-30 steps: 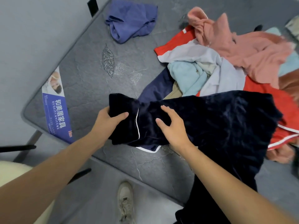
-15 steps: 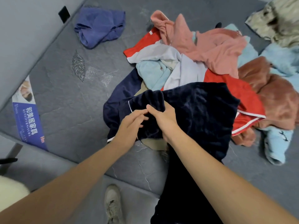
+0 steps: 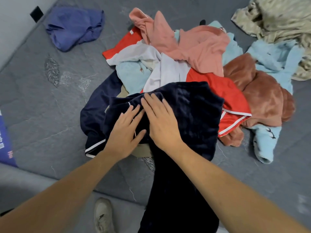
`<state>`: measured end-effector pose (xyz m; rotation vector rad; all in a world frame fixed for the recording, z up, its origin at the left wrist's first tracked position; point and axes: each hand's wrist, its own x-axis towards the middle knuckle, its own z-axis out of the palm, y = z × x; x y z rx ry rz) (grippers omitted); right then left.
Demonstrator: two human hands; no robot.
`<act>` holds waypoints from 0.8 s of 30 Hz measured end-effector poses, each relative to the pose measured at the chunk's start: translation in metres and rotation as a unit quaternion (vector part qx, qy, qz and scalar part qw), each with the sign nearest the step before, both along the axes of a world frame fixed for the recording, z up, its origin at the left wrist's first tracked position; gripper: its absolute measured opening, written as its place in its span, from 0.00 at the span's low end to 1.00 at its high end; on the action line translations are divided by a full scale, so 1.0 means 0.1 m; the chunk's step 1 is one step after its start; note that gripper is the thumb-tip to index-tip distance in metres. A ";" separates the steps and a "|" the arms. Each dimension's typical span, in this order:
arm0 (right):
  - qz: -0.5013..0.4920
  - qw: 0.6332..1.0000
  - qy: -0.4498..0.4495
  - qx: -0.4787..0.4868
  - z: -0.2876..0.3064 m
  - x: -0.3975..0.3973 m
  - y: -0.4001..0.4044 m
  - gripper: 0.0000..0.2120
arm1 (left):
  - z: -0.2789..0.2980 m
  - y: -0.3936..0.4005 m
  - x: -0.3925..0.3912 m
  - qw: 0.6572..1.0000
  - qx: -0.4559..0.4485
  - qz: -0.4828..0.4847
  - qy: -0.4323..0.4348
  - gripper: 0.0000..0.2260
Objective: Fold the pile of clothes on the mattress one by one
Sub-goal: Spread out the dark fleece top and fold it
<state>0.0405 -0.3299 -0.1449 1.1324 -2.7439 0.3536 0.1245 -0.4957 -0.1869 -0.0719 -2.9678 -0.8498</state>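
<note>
A dark navy velvet garment (image 3: 193,111) with white piping lies over the near side of the clothes pile (image 3: 193,52) on the grey mattress (image 3: 42,101). Its lower part hangs over the mattress edge toward the floor. My left hand (image 3: 125,132) and my right hand (image 3: 161,121) lie side by side on its folded part, fingers straight, pressing it flat. The pile behind holds pink, red, white, light blue and rust-brown clothes.
A crumpled blue-purple garment (image 3: 75,27) lies alone at the far left of the mattress. A beige patterned cloth (image 3: 277,22) lies at the far right. The mattress edge runs near me, with my shoe (image 3: 103,216) on the floor below. A blue label (image 3: 5,143) sits at the left edge.
My left hand carried the garment's left end rightward over the rest, folding it. Both hands let go of the cloth and now lie flat on it.
</note>
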 end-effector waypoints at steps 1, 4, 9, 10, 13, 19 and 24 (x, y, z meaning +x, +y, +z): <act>-0.005 0.999 -0.017 0.034 -0.07 0.01 0.04 0.32 | -0.03 -0.06 0.03 1.000 -0.015 0.017 0.004 0.31; -0.074 0.991 -0.069 0.087 -0.24 0.01 0.17 0.31 | -0.08 -0.23 0.13 0.986 0.012 0.159 -0.047 0.37; -0.088 0.992 -0.050 0.071 -0.22 0.01 0.15 0.33 | -0.07 -0.41 0.10 0.869 0.326 0.346 -0.141 0.35; -0.087 0.994 -0.037 0.060 -0.20 0.02 0.14 0.35 | -0.05 -0.43 0.09 0.831 0.378 0.377 -0.157 0.32; -0.045 0.998 -0.017 0.032 -0.09 0.05 0.07 0.41 | 0.05 -0.48 0.06 0.762 0.464 0.399 -0.214 0.23; -0.010 0.985 -0.167 -0.039 0.03 0.14 0.05 0.33 | 0.41 -0.36 0.03 0.815 0.437 0.366 -0.106 0.14; -0.133 0.770 -0.558 -0.281 0.48 0.13 0.03 0.36 | 0.89 -0.01 0.00 0.860 0.403 0.307 -0.060 0.16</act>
